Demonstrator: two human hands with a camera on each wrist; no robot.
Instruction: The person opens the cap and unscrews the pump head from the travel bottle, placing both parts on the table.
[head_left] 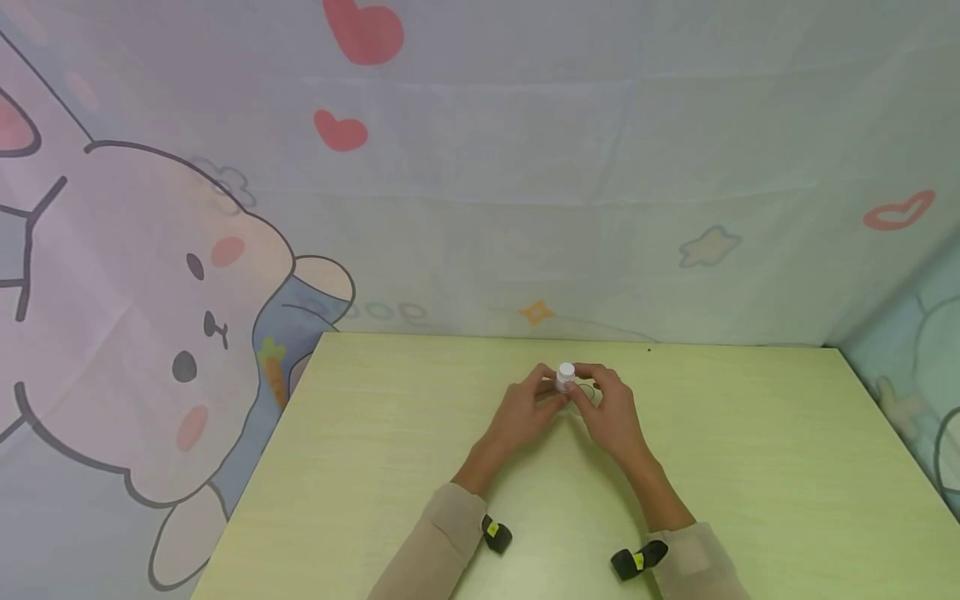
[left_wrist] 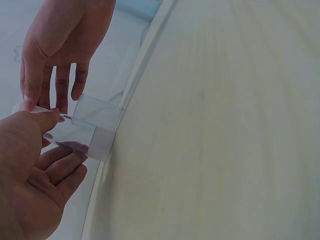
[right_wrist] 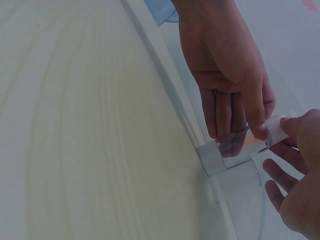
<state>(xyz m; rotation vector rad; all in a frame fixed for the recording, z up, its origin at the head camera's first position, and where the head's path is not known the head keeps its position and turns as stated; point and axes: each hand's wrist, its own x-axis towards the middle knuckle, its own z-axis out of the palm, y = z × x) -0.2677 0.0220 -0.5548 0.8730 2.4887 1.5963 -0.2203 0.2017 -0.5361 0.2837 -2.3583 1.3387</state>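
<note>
A small upright bottle (head_left: 566, 372) with a white top is between both hands, over the back part of the table. The wrist views show its clear body (left_wrist: 70, 131) and a white band (left_wrist: 102, 144) at the bottom, right at the tabletop. My left hand (head_left: 521, 414) pinches the bottle with thumb and fingertips just below its top. From the other side my right hand (head_left: 611, 417) grips the white upper part (right_wrist: 276, 128), its other fingers spread. Beside the bottle, on the right-hand side, stands a clear open cup-like piece (right_wrist: 242, 182).
The pale wood-grain table (head_left: 750, 450) ends behind the hands at a hanging cloth (head_left: 487, 208) with hearts and a cartoon bear. Black wrist devices (head_left: 497, 533) sit at both sleeves. A tiny dark speck (head_left: 649, 350) lies near the back edge.
</note>
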